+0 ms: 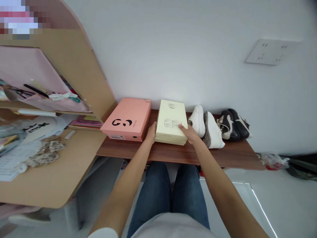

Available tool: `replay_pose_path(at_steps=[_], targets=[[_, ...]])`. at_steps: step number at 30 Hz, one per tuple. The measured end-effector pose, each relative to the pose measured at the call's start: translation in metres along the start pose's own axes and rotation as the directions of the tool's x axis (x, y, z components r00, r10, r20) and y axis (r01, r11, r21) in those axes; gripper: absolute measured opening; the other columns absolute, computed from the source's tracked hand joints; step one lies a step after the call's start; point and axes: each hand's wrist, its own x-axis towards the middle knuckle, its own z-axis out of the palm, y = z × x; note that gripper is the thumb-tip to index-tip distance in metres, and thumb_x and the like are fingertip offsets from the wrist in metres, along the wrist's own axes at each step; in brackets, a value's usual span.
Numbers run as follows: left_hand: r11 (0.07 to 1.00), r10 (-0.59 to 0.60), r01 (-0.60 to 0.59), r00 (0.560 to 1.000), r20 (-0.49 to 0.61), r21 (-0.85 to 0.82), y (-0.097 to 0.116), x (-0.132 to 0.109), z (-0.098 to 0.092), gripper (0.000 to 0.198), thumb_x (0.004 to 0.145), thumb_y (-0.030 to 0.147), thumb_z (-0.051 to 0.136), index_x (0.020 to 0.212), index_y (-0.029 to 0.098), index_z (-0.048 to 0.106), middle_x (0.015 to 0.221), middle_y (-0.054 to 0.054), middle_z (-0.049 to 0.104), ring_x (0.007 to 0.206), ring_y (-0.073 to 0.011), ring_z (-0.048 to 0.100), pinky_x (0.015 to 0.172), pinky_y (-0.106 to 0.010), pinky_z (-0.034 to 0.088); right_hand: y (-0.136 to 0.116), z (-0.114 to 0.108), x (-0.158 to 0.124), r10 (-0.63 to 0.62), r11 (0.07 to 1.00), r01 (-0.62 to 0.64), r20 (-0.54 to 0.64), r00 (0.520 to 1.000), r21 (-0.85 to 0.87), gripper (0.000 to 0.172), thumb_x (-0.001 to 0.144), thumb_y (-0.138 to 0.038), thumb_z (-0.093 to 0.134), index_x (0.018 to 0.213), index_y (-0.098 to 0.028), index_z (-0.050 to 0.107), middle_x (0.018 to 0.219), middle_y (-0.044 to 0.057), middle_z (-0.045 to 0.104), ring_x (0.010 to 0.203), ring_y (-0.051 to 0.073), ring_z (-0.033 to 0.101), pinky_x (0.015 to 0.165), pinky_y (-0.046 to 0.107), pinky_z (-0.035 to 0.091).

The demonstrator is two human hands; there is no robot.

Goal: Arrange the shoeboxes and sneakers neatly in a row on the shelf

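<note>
A cream-coloured shoebox (171,115) with printed labels sits on the brown wooden bench top (158,152) by the wall. My left hand (151,133) grips its left side, and my right hand (189,132) clasps the right side with the thumb lying on the lid. To the left lies a pink shoebox (127,115) with black lettering, its lid on. Just beyond my right hand stand white shoes (197,120) with grey-brown parts. Farther right are black-and-cream shoes (232,125).
A desk (74,158) with papers, a fabric scrunchie (47,153) and shelves borders the bench on the left. A socket plate (271,52) is on the wall at right. Plastic bags (272,161) lie past the bench's right end.
</note>
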Motion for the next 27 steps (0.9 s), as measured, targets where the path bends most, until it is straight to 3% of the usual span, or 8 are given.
replay_pose_path(at_steps=[3, 8, 12, 15, 20, 24, 27], targets=[[0.999, -0.033, 0.033, 0.999, -0.041, 0.005, 0.002, -0.008, -0.003, 0.047, 0.08, 0.058, 0.057, 0.097, 0.016, 0.071, 0.092, -0.011, 0.075, 0.099, -0.0289, 0.067, 0.089, -0.036, 0.047, 0.004, -0.003, -0.002, -0.012, 1.0, 0.012, 0.026, 1.0, -0.004, 0.069, 0.08, -0.055, 0.067, 0.136, -0.018, 0.048, 0.135, 0.012, 0.06, 0.119, 0.024, 0.062, 0.103, 0.041, 0.049], [0.985, -0.127, 0.131, 0.991, 0.039, -0.116, 0.005, -0.024, -0.008, 0.049, 0.077, 0.057, 0.061, 0.1, 0.015, 0.069, 0.083, -0.008, 0.074, 0.084, -0.0258, 0.07, 0.076, -0.034, 0.053, 0.009, -0.008, -0.009, -0.103, 0.989, 0.096, -0.061, 0.993, -0.109, 0.09, 0.078, -0.065, 0.062, 0.151, -0.025, 0.028, 0.159, 0.006, 0.028, 0.142, 0.021, 0.036, 0.117, 0.038, 0.031], [0.959, -0.132, 0.164, 0.98, 0.15, -0.231, 0.013, -0.041, -0.009, 0.046, 0.079, 0.053, 0.06, 0.103, 0.014, 0.068, 0.081, -0.007, 0.074, 0.081, -0.0246, 0.07, 0.076, -0.034, 0.054, 0.005, -0.008, -0.016, -0.205, 0.928, 0.198, 0.012, 0.979, -0.315, 0.078, 0.081, -0.068, 0.055, 0.143, -0.022, 0.046, 0.157, 0.008, 0.032, 0.148, 0.024, 0.022, 0.122, 0.043, 0.014], [0.94, -0.119, 0.181, 0.969, 0.218, -0.289, 0.021, -0.053, -0.007, 0.042, 0.082, 0.048, 0.058, 0.106, 0.014, 0.068, 0.084, -0.008, 0.074, 0.084, -0.0263, 0.07, 0.077, -0.036, 0.055, -0.006, -0.004, -0.021, -0.288, 0.867, 0.277, 0.037, 0.957, -0.413, 0.073, 0.08, -0.068, 0.057, 0.134, -0.018, 0.057, 0.16, 0.01, 0.025, 0.15, 0.028, 0.006, 0.122, 0.047, 0.006], [0.911, -0.161, 0.252, 0.946, 0.281, -0.327, 0.03, -0.062, 0.0, 0.044, 0.083, 0.045, 0.058, 0.115, 0.015, 0.066, 0.091, -0.01, 0.075, 0.09, -0.0296, 0.069, 0.077, -0.041, 0.056, -0.031, 0.007, -0.027, -0.217, 0.902, 0.262, 0.166, 0.962, -0.342, 0.072, 0.081, -0.069, 0.055, 0.139, -0.027, 0.051, 0.158, 0.005, 0.029, 0.149, 0.025, 0.016, 0.122, 0.045, 0.011], [0.904, -0.16, 0.281, 0.922, 0.354, -0.323, 0.031, -0.068, 0.005, 0.053, 0.084, 0.051, 0.054, 0.123, 0.016, 0.063, 0.101, -0.012, 0.074, 0.098, -0.0335, 0.067, 0.08, -0.048, 0.055, -0.048, 0.016, -0.033, -0.18, 0.918, 0.23, 0.177, 0.968, -0.324, 0.078, 0.078, -0.072, 0.057, 0.143, -0.029, 0.046, 0.159, 0.003, 0.026, 0.15, 0.026, 0.012, 0.122, 0.046, 0.009], [0.918, -0.089, 0.227, 0.918, 0.387, -0.326, 0.033, -0.072, 0.008, 0.059, 0.085, 0.054, 0.052, 0.129, 0.016, 0.06, 0.112, -0.013, 0.072, 0.107, -0.0347, 0.064, 0.087, -0.049, 0.053, -0.055, 0.02, -0.037, -0.193, 0.932, 0.236, 0.173, 0.966, -0.274, 0.079, 0.077, -0.071, 0.06, 0.144, -0.032, 0.045, 0.158, 0.001, 0.029, 0.15, 0.026, 0.01, 0.122, 0.047, 0.007]])
